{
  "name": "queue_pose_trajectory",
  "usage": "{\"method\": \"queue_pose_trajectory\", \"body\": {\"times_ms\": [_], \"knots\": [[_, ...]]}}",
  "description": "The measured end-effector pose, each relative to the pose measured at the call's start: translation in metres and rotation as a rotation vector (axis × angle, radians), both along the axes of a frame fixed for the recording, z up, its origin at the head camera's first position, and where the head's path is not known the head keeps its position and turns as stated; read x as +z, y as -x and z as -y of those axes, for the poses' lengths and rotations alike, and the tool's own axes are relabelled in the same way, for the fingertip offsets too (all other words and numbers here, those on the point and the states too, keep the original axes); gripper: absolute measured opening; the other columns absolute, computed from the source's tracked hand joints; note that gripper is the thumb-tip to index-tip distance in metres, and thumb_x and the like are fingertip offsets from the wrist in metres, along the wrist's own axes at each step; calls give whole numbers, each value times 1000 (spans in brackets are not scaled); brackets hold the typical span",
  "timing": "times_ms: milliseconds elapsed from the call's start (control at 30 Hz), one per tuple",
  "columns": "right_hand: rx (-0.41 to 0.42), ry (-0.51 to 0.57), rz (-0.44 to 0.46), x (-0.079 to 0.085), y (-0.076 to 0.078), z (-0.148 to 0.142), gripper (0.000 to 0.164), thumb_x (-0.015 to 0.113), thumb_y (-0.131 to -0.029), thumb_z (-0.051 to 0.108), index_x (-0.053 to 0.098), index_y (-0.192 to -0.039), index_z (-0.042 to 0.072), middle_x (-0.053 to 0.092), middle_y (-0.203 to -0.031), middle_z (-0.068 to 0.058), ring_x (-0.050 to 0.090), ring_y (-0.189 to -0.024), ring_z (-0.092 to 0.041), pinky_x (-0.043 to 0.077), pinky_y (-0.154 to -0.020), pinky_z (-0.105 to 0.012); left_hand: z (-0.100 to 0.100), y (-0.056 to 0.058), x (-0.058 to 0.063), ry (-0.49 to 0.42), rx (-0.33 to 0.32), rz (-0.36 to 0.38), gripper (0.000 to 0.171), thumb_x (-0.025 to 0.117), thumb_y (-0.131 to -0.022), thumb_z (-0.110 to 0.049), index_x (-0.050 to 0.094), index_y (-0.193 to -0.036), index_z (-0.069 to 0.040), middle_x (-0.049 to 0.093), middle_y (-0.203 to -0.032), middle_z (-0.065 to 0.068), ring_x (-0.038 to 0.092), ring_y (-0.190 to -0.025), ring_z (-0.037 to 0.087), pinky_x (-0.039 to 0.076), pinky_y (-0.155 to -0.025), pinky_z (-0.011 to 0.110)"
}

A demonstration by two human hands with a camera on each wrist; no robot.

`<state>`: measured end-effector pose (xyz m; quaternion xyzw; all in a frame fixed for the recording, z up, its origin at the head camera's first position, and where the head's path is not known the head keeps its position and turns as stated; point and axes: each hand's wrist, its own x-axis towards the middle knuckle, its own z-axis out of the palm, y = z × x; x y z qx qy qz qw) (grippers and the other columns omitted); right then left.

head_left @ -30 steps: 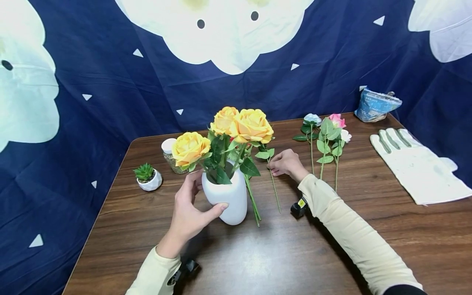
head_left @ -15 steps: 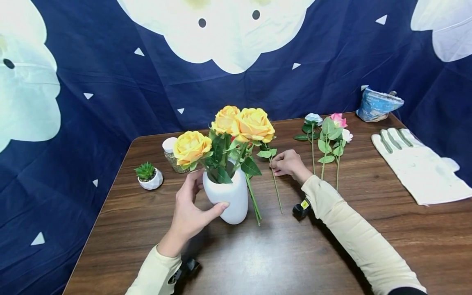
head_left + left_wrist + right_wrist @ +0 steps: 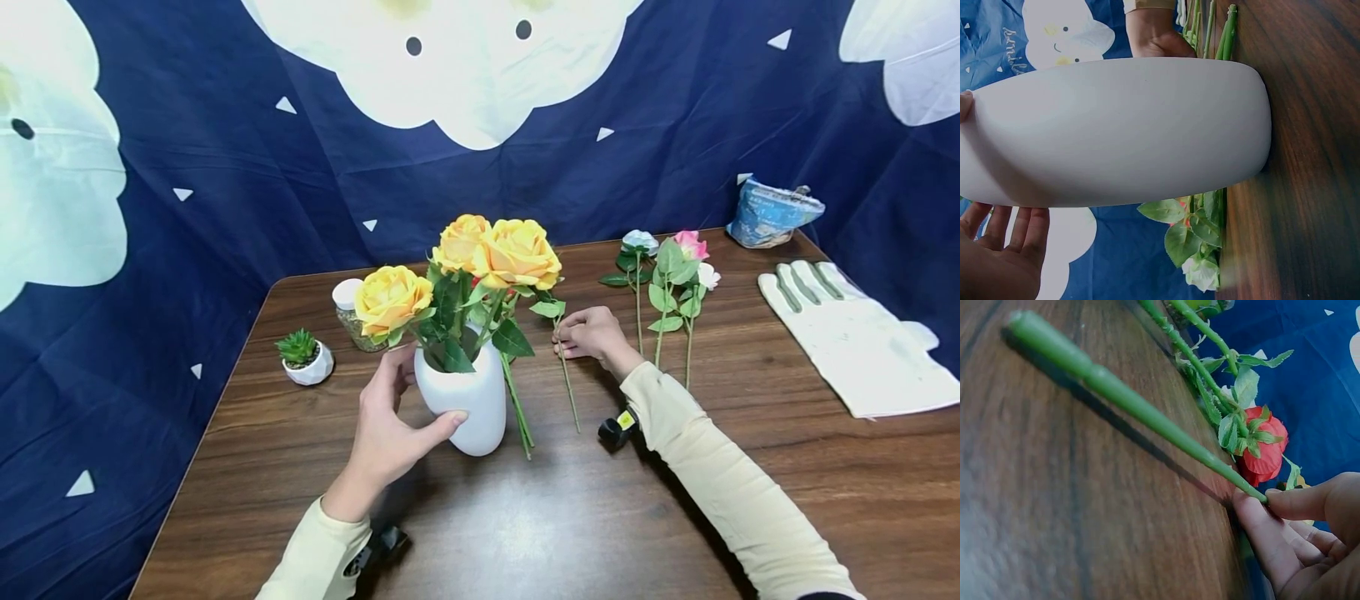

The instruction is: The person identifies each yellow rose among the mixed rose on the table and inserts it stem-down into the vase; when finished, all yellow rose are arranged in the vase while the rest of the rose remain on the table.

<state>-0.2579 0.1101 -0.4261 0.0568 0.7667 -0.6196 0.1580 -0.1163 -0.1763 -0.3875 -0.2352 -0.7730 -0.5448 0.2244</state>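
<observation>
A white vase (image 3: pixel 471 408) with several yellow roses (image 3: pixel 517 254) stands in the middle of the table, gripped by my left hand (image 3: pixel 386 429), thumb in front and fingers round the far side. The vase (image 3: pixel 1122 131) fills much of the left wrist view, lying sideways there, with left-hand fingers (image 3: pixel 1035 231) along its edge. To its right, my right hand (image 3: pixel 592 335) pinches a thin green stem (image 3: pixel 568 383) between thumb and forefinger; its bloom is hidden. In the right wrist view this stem (image 3: pixel 1141 415) slants just over the wood, with a red flower (image 3: pixel 1263 450) beyond.
More green stems (image 3: pixel 519 408) lie beside the vase. Pale blue (image 3: pixel 640 242), pink (image 3: pixel 691 244) and white (image 3: pixel 708 276) flowers lie to the right. A potted succulent (image 3: pixel 306 357) and lidded jar (image 3: pixel 358 321) stand left. A glove (image 3: pixel 855 350) and blue bag (image 3: pixel 772 214) lie right.
My right hand has shifted slightly rightward with the pinched stem. The left hand keeps its grip on the vase, and the whole view has drifted a little.
</observation>
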Motion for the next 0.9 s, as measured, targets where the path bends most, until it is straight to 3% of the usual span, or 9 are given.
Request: {"method": "queue_pose_trajectory", "body": {"times_ms": [167, 533, 633, 733, 900], "knots": [[-40, 100, -10, 0, -1, -3, 28, 58, -99, -4, 61, -121, -21, 72, -74, -3, 70, -63, -7, 60, -66, -20, 0, 0, 0, -2, -4, -4, 74, 91, -71, -9, 55, -135, 3, 67, -122, 17, 65, -106, 9, 53, -92, 19], [-114, 457, -37, 2, -3, -12, 38, 53, -101, -9, 44, -135, -22, 73, -85, -2, 72, -73, -8, 60, -73, -20, -1, -1, -1, -4, -4, 1, 73, 90, -72, -9, 56, -135, 3, 68, -122, 17, 65, -105, 9, 52, -91, 18], [-139, 572, -45, 3, -3, -14, 28, 51, -102, -10, 47, -129, -15, 74, -85, 0, 73, -74, -9, 60, -75, -20, -1, -1, -1, -3, -3, 1, 72, 91, -72, -11, 56, -134, 3, 68, -121, 17, 65, -105, 9, 52, -91, 18], [-177, 686, -45, 6, -3, -16, 15, 48, -102, -11, 57, -113, -5, 75, -83, 0, 73, -74, -10, 60, -75, -21, -1, -1, -1, -1, -1, 2, 72, 91, -72, -10, 56, -134, 3, 68, -121, 17, 65, -104, 9, 52, -91, 18], [-225, 777, -73, 10, -1, -22, 33, 46, -103, -11, 67, -88, 10, 75, -82, 0, 74, -75, -11, 61, -73, -24, 0, -1, 0, 2, 5, 7, 72, 90, -71, -6, 56, -134, 3, 67, -121, 16, 65, -104, 9, 52, -91, 18]]}}
